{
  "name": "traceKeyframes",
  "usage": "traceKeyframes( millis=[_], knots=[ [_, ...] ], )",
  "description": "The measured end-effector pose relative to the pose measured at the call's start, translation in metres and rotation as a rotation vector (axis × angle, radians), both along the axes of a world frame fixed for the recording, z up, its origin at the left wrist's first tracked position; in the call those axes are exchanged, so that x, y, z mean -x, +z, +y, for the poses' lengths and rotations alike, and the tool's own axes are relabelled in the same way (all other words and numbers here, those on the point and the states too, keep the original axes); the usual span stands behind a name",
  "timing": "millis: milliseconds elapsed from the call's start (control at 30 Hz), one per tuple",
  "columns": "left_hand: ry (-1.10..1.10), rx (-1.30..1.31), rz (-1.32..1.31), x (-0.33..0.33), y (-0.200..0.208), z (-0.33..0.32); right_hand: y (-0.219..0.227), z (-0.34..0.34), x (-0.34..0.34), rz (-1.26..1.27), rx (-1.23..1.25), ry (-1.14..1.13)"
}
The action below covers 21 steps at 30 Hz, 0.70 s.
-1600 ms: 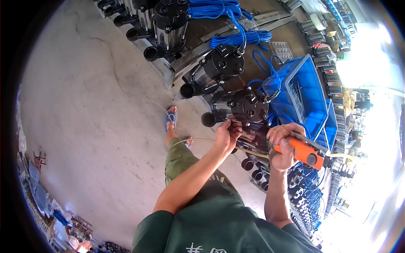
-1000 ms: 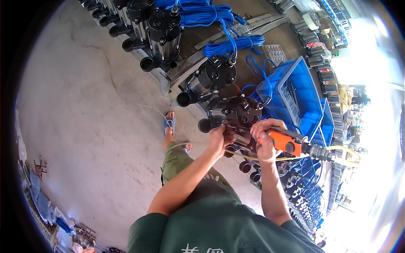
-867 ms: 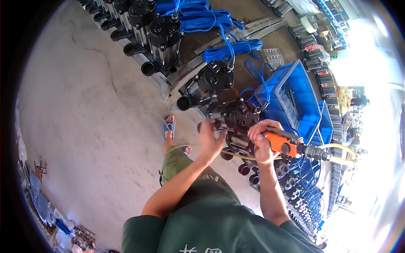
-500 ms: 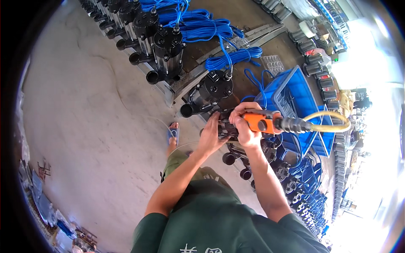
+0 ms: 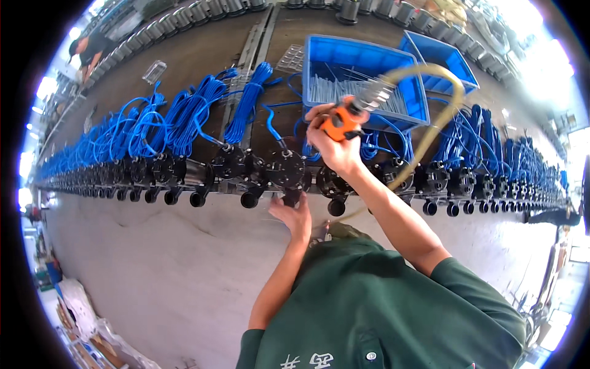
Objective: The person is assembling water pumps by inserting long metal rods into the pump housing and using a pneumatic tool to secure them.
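My right hand [image 5: 335, 144] is closed around an orange power tool [image 5: 344, 122], raised above the row of black pumps. A ribbed spring sleeve [image 5: 373, 93] and a thick yellow hose [image 5: 453, 101] run from the tool, whose working end is hidden. Lower and to the left, my left hand [image 5: 294, 215] has its thumb and fingers on either side of the outlet of a black submersible pump [image 5: 286, 167]; it is slightly blurred. A blue cable [image 5: 271, 123] rises from that pump's top, toward a bundled blue cable coil [image 5: 247, 104].
Similar pumps [image 5: 167, 169] line the bench edge on both sides, blue coils behind them. A blue bin [image 5: 316, 52] of thin metal rods [image 5: 329, 89] stands behind, beside a second blue bin [image 5: 439, 58]. Metal cylinders [image 5: 349, 11] line the back. Another person [image 5: 92, 49] is at far left.
My view has turned toward the bench. The right hand has lifted the orange tool away from the pump and my left hand; the left hand is now at a pump's outlet.
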<state>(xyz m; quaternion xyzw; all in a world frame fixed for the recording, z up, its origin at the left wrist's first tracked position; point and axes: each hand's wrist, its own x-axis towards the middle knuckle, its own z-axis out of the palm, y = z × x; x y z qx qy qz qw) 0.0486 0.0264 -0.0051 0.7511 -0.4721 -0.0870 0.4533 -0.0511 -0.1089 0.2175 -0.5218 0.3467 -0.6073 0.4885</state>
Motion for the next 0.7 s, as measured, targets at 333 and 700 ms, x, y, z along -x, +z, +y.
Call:
traceKeyframes(
  millis=[333, 700],
  knots=[
    [-0.499, -0.213, 0.408, 0.027, -0.040, 0.007, -0.026, 0.002, -0.008, 0.185, 0.082, 0.056],
    [-0.413, -0.059, 0.355, 0.046, -0.028, 0.006, -0.040, -0.011, -0.016, 0.193, 0.196, 0.151]
  ],
)
